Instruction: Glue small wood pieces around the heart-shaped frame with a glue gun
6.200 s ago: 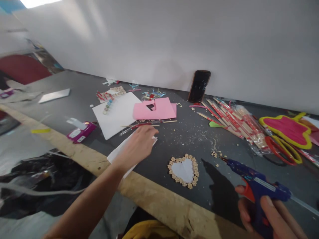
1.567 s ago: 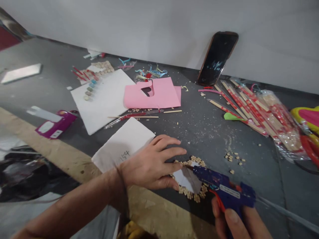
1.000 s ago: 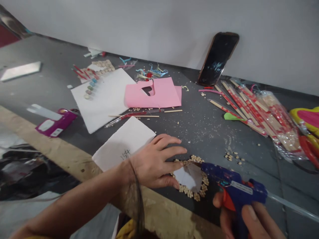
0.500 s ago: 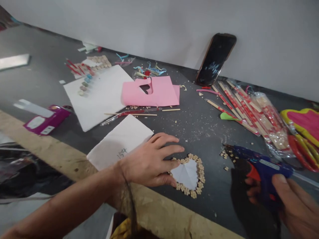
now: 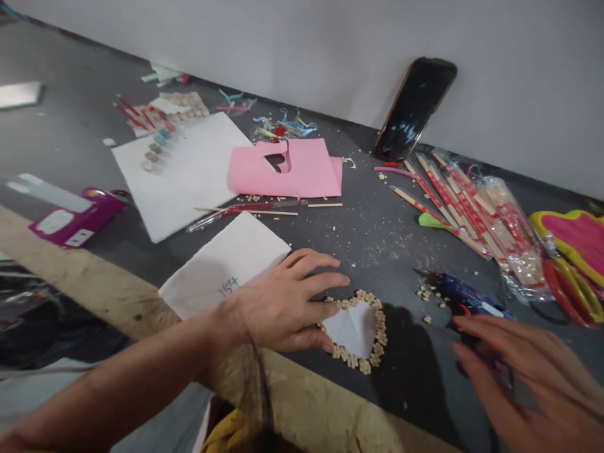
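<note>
My left hand [image 5: 287, 305] lies with its fingers spread. Its fingertips rest at the left edge of a white paper heart [image 5: 353, 332], which is ringed with small pale wooden-looking pieces. Under the left wrist is a white sheet [image 5: 214, 267] with "154" written on it. On the table at the right lies a blue hot glue gun [image 5: 472, 294], nozzle pointing left beside loose pale pieces [image 5: 427, 292]. My right hand [image 5: 523, 371] hovers over its handle, fingers stretched and parted, partly hiding it.
A phone [image 5: 415, 110] leans against the wall. Red-wrapped chopsticks [image 5: 453, 201] and scissors [image 5: 573, 292] lie at the right. Pink paper [image 5: 290, 167], a white board [image 5: 184, 170] and a purple box [image 5: 78, 217] stand further left. Crumbs dot the tabletop.
My right hand has let go of the glue gun, which now lies on the table, and its fingers have opened. My left hand has stayed at the paper heart.
</note>
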A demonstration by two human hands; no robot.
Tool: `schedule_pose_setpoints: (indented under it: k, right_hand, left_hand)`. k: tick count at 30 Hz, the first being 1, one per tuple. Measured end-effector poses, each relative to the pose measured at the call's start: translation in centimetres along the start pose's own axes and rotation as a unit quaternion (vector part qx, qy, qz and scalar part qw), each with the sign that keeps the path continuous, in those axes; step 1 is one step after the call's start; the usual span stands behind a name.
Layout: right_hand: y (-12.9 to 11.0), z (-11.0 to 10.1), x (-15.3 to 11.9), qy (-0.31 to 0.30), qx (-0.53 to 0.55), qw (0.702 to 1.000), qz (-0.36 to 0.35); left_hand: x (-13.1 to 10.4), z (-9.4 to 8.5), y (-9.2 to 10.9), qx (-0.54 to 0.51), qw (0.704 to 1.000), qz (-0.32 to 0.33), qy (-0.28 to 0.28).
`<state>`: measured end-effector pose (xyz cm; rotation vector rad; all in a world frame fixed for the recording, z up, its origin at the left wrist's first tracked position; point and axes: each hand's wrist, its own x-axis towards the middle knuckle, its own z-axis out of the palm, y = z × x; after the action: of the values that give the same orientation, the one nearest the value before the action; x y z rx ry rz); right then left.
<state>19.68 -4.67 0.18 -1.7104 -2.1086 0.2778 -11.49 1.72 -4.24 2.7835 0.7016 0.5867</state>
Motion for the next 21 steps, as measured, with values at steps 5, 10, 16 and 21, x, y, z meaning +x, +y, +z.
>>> schedule_pose_setpoints:
  k: [5,10,16,21]
  right_hand:
    - [-3.9,4.4,3.2,-0.030,-0.055,0.976,-0.207]
    - [-4.8,6.7,4.6,-0.091,-0.028,0.976,-0.194]
    - [-5.1,7.4,5.2,-0.102,-0.018,0.979,-0.175]
    - [-5.1,7.5,5.3,-0.100,0.007,0.980,-0.172]
  left_hand:
    - [0.0,-0.1,0.0,0.007,1.000,0.001,-0.002]
    - [-0.1,0.0,-0.1,-0.002,1.000,-0.005,-0.007]
    - [-0.1,0.0,-0.1,-0.008,1.000,-0.011,-0.009]
    - [-0.1,0.0,0.0,-0.004,1.000,-0.013,-0.014]
